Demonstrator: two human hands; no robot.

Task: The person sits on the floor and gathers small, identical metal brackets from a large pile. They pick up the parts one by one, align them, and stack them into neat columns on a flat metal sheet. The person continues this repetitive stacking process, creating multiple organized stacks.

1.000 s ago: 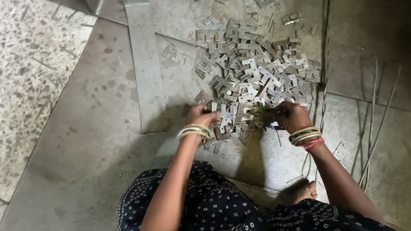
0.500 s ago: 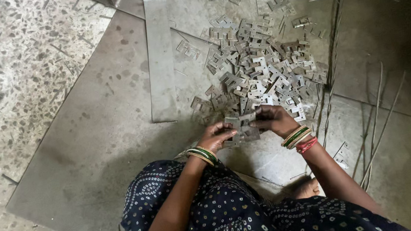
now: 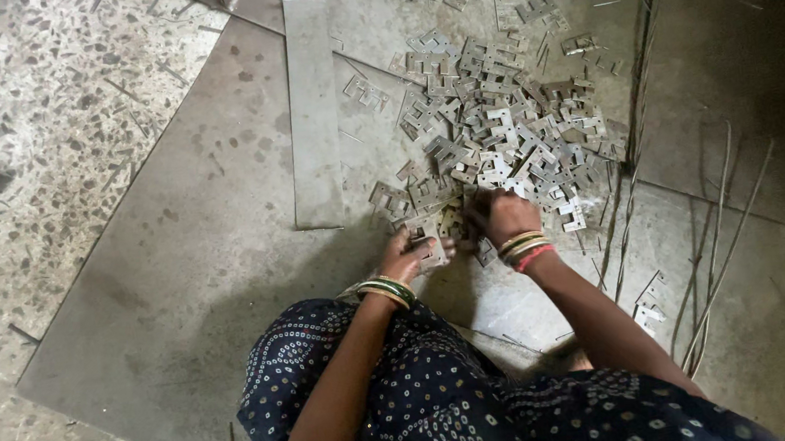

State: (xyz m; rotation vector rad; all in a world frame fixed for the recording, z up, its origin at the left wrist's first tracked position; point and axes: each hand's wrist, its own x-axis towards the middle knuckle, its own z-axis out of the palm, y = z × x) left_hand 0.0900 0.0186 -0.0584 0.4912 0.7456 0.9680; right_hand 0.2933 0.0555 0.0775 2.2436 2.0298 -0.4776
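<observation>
The stamped pieces were thin sheet metal, dull grey with a faint sheen, as was the long flat strip. They lay on a matt, smudged metal sheet over a rough speckled stone floor. The dotted dark blue garment was soft cloth.

A speckled stone floor carries everything. A large grey metal sheet lies flat on it, one corner pointing toward the near left. On the sheet rests a long narrow metal strip, running away toward the far edge. Right of the strip, a loose heap of small stamped metal pieces spreads over the sheet. Thin metal rods lie along the heap's right side.
</observation>
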